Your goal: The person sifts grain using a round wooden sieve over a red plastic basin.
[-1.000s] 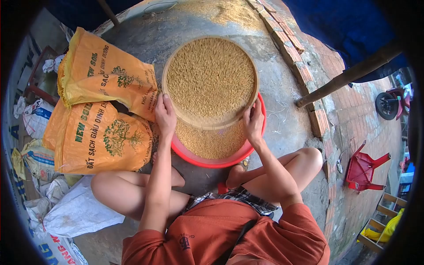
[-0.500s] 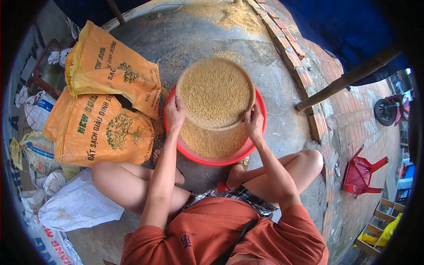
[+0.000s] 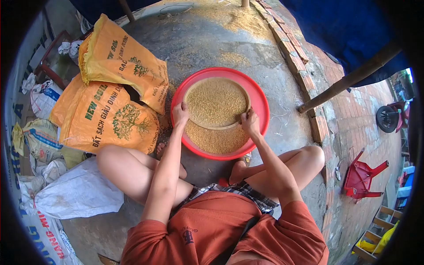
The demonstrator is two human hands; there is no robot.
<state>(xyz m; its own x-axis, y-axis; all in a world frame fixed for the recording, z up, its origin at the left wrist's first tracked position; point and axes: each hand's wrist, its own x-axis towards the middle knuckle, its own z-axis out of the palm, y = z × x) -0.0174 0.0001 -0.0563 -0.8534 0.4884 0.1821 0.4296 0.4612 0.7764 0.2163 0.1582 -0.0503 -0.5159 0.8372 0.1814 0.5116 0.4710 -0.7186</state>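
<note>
A round sieve tray [image 3: 216, 103] full of grain is held level between both hands, over a large red basin [image 3: 261, 95]. My left hand [image 3: 180, 115] is closed on the tray's left rim, and my right hand [image 3: 250, 122] grips its right rim. Loose golden grain [image 3: 215, 140] shows in the basin below the tray's near edge. The tray sits within the basin's outline; whether it touches the grain beneath cannot be made out. The basin stands on the concrete floor between my crossed legs and the scattered grain.
Orange printed sacks [image 3: 106, 117] lie to the left, with white sacks [image 3: 81, 194] nearer me. A low brick edge [image 3: 293, 59] runs along the right. Beyond it are a slanted wooden pole [image 3: 349, 81] and an overturned red stool [image 3: 360, 176]. Spilled grain [image 3: 247, 22] lies at the far side.
The sieve tray has come down and towards me into the basin's outline, and looks smaller and sharper. More of the basin's far rim shows. Both hands still hold the tray.
</note>
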